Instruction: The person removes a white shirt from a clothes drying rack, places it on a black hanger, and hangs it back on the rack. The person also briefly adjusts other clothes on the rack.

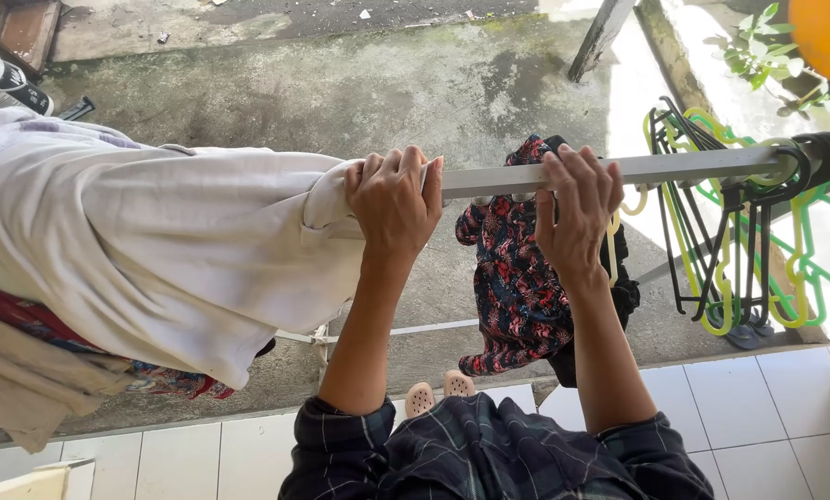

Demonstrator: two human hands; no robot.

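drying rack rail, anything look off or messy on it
Nothing looks damaged. The white cloth is bunched in folds over the grey metal rail, not spread flat, where the left hand grips it. The right hand holds the rail above a dark floral garment. Empty plastic hangers crowd the right end.

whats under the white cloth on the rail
Beige and red patterned clothes show beneath the white cloth, which covers the rail there; the rest is hidden.
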